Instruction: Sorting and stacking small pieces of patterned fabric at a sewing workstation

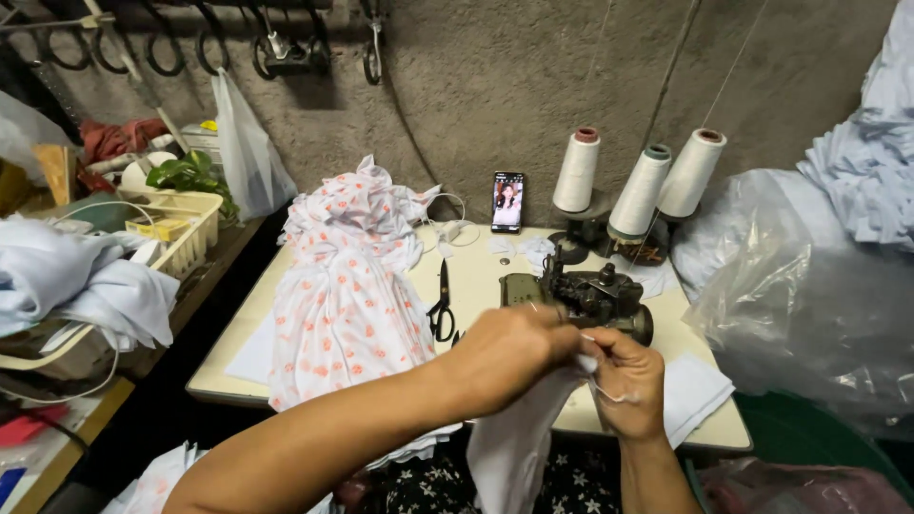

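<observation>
Presently both hands, left hand and right hand, pinch a white cloth (hanging over the desk edge) just before the dark sewing machine; scissors lie nearby.

The hands are hiding the top of the white cloth, its lower end is running off the bottom edge, and the phone screen is showing too small to tell.
</observation>
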